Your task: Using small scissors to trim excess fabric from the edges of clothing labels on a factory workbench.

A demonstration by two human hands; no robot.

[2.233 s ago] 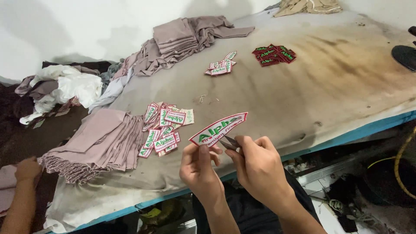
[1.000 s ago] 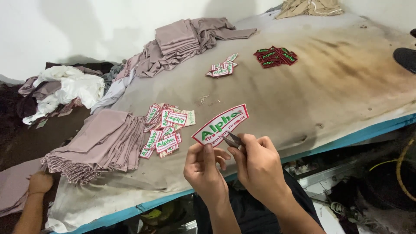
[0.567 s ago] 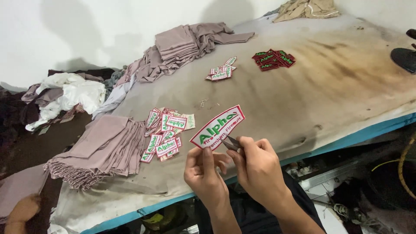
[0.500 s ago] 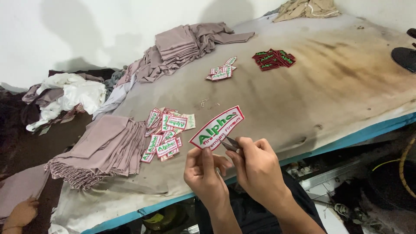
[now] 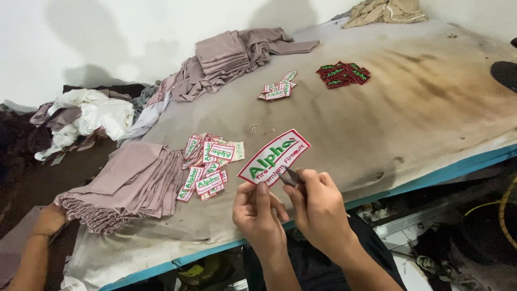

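A large embroidered patch [image 5: 274,157], white with a red border and green and red lettering, is held tilted in the air above the near edge of the padded work surface [image 5: 409,124]. The left hand [image 5: 259,214] pinches the patch's lower left end between thumb and fingers, closed on it. The right hand [image 5: 319,207] is curled shut around a small dark metal tool [image 5: 291,176], seemingly snips, whose tip meets the patch's lower edge.

On the padded surface just left of the hands lies a loose heap of small patches [image 5: 209,164] in the same colours. Touching that heap on its left, at the near left corner, is a stack of folded mauve fabric pieces [image 5: 126,183]. Another person's hand [image 5: 49,220] rests at the stack's outer left end.

Toward the far edge lie a second small cluster of light patches [image 5: 278,89] and, to its right, a cluster of dark red patches [image 5: 343,74]. A further pile of mauve fabric [image 5: 226,56] sits at the far left corner. White cloth [image 5: 91,116] is bundled beyond the left edge. The surface carries brown scorch stains on its right half.
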